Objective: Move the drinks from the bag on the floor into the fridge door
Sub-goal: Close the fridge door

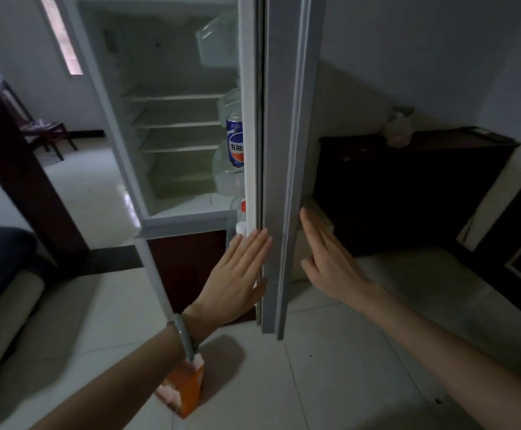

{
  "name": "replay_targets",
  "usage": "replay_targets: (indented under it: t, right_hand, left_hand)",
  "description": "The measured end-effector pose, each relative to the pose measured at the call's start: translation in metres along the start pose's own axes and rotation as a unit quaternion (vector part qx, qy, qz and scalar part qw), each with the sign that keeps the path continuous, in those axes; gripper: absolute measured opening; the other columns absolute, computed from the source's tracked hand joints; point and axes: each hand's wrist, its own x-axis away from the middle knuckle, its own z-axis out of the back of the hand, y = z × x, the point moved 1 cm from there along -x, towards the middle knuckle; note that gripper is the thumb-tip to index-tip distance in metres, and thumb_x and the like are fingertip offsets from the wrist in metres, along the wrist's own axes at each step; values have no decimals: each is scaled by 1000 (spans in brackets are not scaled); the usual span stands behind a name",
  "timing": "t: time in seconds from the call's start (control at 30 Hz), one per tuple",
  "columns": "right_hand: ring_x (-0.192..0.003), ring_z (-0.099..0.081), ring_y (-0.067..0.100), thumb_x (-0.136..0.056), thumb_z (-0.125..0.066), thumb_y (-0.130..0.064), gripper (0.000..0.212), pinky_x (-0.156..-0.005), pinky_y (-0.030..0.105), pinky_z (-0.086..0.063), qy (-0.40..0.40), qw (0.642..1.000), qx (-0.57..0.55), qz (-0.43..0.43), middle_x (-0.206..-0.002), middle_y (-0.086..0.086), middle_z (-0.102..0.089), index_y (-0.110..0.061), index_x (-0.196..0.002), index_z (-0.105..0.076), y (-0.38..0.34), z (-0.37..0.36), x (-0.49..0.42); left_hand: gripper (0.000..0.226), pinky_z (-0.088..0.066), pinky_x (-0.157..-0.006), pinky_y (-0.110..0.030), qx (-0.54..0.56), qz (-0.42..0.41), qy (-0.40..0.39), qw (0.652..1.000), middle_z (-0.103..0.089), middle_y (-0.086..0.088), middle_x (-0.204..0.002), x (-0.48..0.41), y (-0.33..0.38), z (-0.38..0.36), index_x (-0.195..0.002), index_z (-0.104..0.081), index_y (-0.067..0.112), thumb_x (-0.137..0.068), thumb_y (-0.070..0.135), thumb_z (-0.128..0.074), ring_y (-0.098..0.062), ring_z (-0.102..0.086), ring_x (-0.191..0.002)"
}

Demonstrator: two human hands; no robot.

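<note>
Your left hand (pixel 240 268), fingers straight, pressed flat on the fridge door's (pixel 281 150) inner edge. Your right hand (pixel 324 259), equally flat, lay at its outer face, probably to steady or swing it. A blue cola bottle (pixel 235 141) stood in the door's rack; the orange bag (pixel 185 389) stood near its foot.

Blue can (pixel 235 142), orange bag (pixel 185 389).

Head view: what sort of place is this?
Most likely a home: a household fridge stands open on a tiled floor, beside a dark wooden cabinet, with a wooden chair in the room beyond.
</note>
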Motion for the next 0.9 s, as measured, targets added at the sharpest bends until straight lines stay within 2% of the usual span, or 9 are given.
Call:
replay_targets:
  t: [0.07,0.17,0.23,0.4,0.53,0.7,0.8,0.9]
  right_hand:
    - [-138,3,6,-89,-49,-6,80,-111,16,4,-13,1000,-11,24,-149,-4,10,-14,-140,12,-14,-13,-14]
    - [-141,-2,10,-87,-47,-11,79,-114,28,-5,-27,997,-22,74,-152,-3,3,-14,-144,8,-28,-33,-37]
    - [-141,-2,11,-88,-47,-13,79,-115,31,-9,-40,994,-20,100,-153,-4,2,-18,-145,6,-34,-49,-55]
    - [-143,-2,17,-87,-53,-14,79,-116,36,-8,-46,982,21,183,-155,0,-1,-17,-148,-3,-49,-87,-104]
    - [-144,-6,20,-85,-54,-15,76,-118,33,-7,-42,971,12,235,-155,4,-7,-14,-148,-11,-62,-114,-146]
    - [-142,-12,24,-83,-58,-11,75,-114,39,-22,-24,974,-25,223,-154,15,-15,-13,-146,-17,-66,-138,-206]
    - [-142,-15,28,-83,-58,-10,75,-114,42,-21,-23,976,-3,214,-154,18,-14,-10,-146,-18,-62,-152,-237]
    - [-141,-18,32,-81,-58,-11,76,-115,43,-17,-28,977,27,207,-153,21,-14,-6,-146,-19,-64,-170,-262]
  left_hand:
    - [66,-20,-112,-47,-2,27,-12,1000,-20,-16,-152,11,-11,0,-144,-19,3,-92,35,-46,-26,-13,-142]
    - [62,-13,-115,-44,-2,73,-15,997,-18,-15,-151,24,-32,-1,-145,-15,4,-97,41,-32,-24,-11,-142]
    - [63,-9,-117,-42,-4,116,-14,993,-17,-16,-152,32,-48,-2,-144,-16,3,-97,43,-28,-24,-10,-142]
    - [81,-16,-115,-45,-6,190,25,981,-12,-18,-153,56,-94,-1,-147,-1,5,-92,38,-50,-26,-10,-143]
    - [87,-16,-115,-45,12,196,50,979,-7,-21,-150,70,-127,1,-146,8,9,-87,33,-52,-30,-8,-141]
    - [105,-32,-104,-54,-2,276,36,961,3,-23,-150,77,-170,-12,-146,12,12,-79,24,-68,-44,-19,-134]
    - [89,-31,-104,-56,-49,292,26,955,2,-28,-149,81,-201,-18,-147,5,8,-86,30,-57,-45,-17,-134]
    - [75,-15,-110,-51,-41,319,15,947,9,-27,-150,80,-228,-25,-146,-2,3,-92,36,-43,-42,-4,-139]
